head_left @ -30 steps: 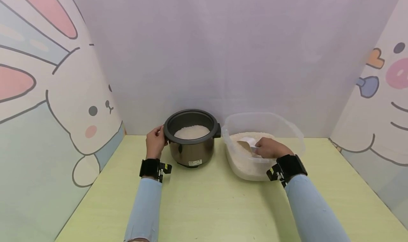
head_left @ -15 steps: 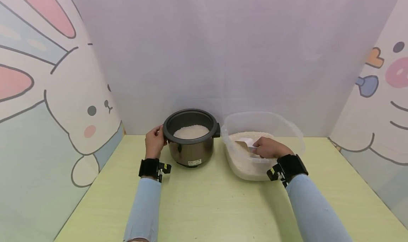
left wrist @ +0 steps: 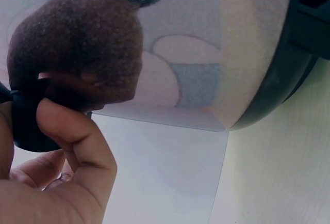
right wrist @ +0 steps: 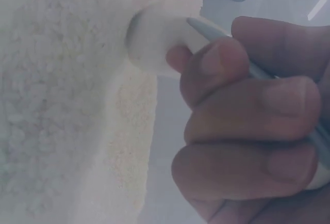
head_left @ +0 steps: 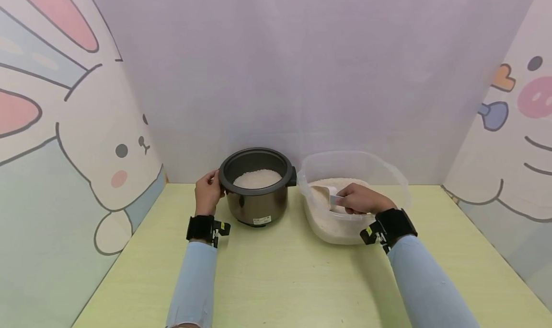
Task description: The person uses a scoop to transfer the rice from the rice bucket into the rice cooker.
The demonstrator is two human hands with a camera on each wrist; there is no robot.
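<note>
My left hand (head_left: 208, 193) grips the black side handle (left wrist: 32, 115) of a rice cooker (head_left: 258, 205), thumb and fingers curled round it in the left wrist view. White rice (head_left: 258, 179) lies in the cooker's dark pot. To the right, a clear plastic tub (head_left: 316, 220) holds a bed of rice (right wrist: 46, 95). My right hand (head_left: 361, 199) reaches over its near rim and holds a white scoop (head_left: 331, 196) by the handle. The right wrist view shows the fingers wrapped round that handle, the scoop's cup (right wrist: 154, 38) down at the rice.
A pale green tabletop (head_left: 276, 280) lies under both containers. Behind them hangs a plain light wall covering (head_left: 276, 78). Side panels with cartoon animals, a rabbit (head_left: 103, 141) at left, flank the table.
The scoop has turned in my right hand and sits differently in the rice, its cup now tipped toward the left. My left hand and the cooker stay in place.
</note>
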